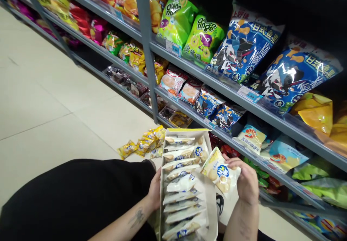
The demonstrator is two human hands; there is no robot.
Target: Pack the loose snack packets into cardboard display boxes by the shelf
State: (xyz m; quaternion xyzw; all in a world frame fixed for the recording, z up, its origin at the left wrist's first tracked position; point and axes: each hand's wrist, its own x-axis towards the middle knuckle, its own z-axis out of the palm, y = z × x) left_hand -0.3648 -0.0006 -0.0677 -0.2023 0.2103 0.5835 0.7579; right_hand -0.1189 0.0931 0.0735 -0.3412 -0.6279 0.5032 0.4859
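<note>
An open cardboard box (212, 204) sits in front of me, filled with a row of small white and cream snack packets (181, 181) standing on edge. My left hand (155, 189) grips the box by its left side, its fingers mostly hidden behind the wall. In my right hand (247, 180) is a single snack packet (221, 171) with a blue logo, pinched at its right edge. That packet is tilted, just over the box's right rim. Past the far left corner of the box, several yellow snack packets (146, 142) lie in a heap on the floor.
Grey metal shelves (146, 49) run diagonally from upper left to lower right, close beyond the box. They carry green onion ring bags (205, 40), large blue snack bags (242, 47) and many smaller bags. Pale floor tiles (54, 100) stretch to the left. My dark-clothed leg (81, 197) is at lower left.
</note>
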